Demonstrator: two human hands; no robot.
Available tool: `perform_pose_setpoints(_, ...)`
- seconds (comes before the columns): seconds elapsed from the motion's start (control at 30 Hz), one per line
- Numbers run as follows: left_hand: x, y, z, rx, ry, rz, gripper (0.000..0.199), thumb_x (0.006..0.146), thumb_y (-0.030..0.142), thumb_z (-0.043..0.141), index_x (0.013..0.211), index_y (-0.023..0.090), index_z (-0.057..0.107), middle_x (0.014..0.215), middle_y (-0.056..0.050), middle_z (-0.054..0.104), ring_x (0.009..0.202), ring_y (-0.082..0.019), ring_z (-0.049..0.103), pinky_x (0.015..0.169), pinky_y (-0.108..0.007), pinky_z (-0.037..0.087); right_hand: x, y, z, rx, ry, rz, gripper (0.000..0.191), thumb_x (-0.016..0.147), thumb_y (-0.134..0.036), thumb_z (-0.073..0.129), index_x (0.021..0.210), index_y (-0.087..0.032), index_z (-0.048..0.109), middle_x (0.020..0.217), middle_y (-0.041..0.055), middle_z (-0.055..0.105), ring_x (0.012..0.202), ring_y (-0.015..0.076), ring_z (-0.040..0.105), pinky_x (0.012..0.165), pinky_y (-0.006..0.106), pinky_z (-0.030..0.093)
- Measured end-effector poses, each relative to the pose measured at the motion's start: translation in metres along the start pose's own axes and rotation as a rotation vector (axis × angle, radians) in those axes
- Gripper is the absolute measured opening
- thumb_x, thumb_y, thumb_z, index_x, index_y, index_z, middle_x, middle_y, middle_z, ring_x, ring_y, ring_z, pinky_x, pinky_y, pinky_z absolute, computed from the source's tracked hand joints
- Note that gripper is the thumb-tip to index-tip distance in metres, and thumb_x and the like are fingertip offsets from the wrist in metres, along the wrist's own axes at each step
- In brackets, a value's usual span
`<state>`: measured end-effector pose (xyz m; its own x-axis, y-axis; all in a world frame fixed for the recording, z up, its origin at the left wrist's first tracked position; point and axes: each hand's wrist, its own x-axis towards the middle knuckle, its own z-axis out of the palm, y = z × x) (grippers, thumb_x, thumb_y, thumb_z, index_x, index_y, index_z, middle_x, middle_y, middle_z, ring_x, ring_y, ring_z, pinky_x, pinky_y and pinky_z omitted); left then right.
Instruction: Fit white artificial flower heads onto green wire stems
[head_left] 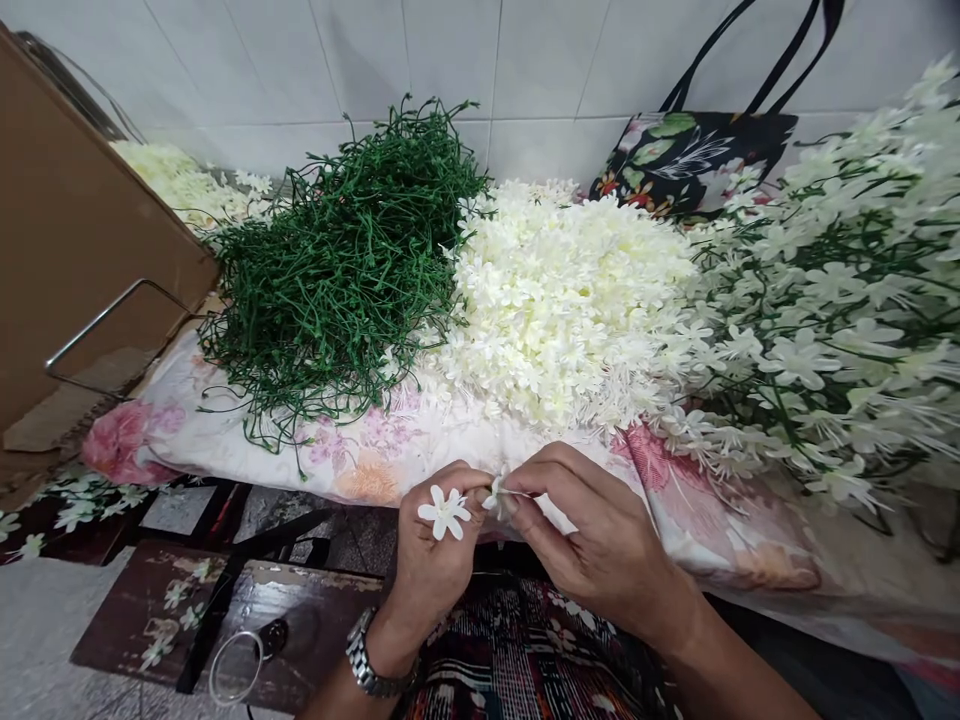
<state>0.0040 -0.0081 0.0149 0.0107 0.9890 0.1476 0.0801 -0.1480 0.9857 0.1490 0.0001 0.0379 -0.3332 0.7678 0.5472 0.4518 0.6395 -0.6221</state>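
Note:
My left hand (pixel 433 545), with a metal watch on its wrist, holds a small white artificial flower (pixel 445 512) against its fingers. My right hand (pixel 592 535) meets it and pinches a second small white blossom (pixel 496 494) between fingertips. Both hands hover over my lap at the near edge of a floral cloth (pixel 375 450). On that cloth lie a heap of green plastic stems (pixel 341 260) to the left and a heap of loose white blossoms (pixel 570 290) in the middle.
Assembled white flower sprays (pixel 840 300) pile up at the right. A brown cardboard box (pixel 67 250) stands at the left, more white blossoms (pixel 187 185) behind it. A dark floral tote bag (pixel 690 160) leans on the tiled wall. A dark wooden board (pixel 247 620) lies by my left wrist.

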Motion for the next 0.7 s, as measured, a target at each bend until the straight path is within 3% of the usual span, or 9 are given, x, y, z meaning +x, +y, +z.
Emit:
perform_pose_setpoints(0.33,0.006,-0.002,0.007,0.220,0.043,0.216,0.019,0.079,0.013,0.048,0.067,0.015,0.063,0.054,0.002,0.049,0.049,-0.010,0.045,0.046,-0.021,0.035,-0.004,0.013,0.014,-0.022,0.046,-0.008,0.013,0.085,-0.006,0.044,0.081,-0.016,0.052,0.067,0.0019,0.051,0.062,0.0119,0.050,0.055,0.024,0.044)
perform_pose_setpoints(0.57,0.009,-0.006,0.009,0.214,0.040,0.150,0.022,0.079,0.013,0.047,0.059,0.016,0.057,0.052,0.003,0.045,0.048,-0.010,0.042,0.045,-0.022,0.033,-0.003,0.021,0.024,-0.043,0.108,-0.017,0.015,0.084,-0.006,0.042,0.082,-0.017,0.051,0.067,0.0013,0.051,0.060,0.0121,0.050,0.053,0.024,0.044)
perform_pose_setpoints(0.7,0.010,-0.002,0.004,0.195,-0.025,0.106,0.018,0.080,0.014,0.048,0.074,0.016,0.064,0.060,0.001,0.054,0.055,-0.013,0.051,0.050,-0.023,0.042,-0.001,0.019,0.015,0.037,0.042,0.029,0.013,0.085,-0.009,0.044,0.080,-0.017,0.053,0.066,0.0005,0.051,0.058,0.0110,0.049,0.051,0.023,0.042)
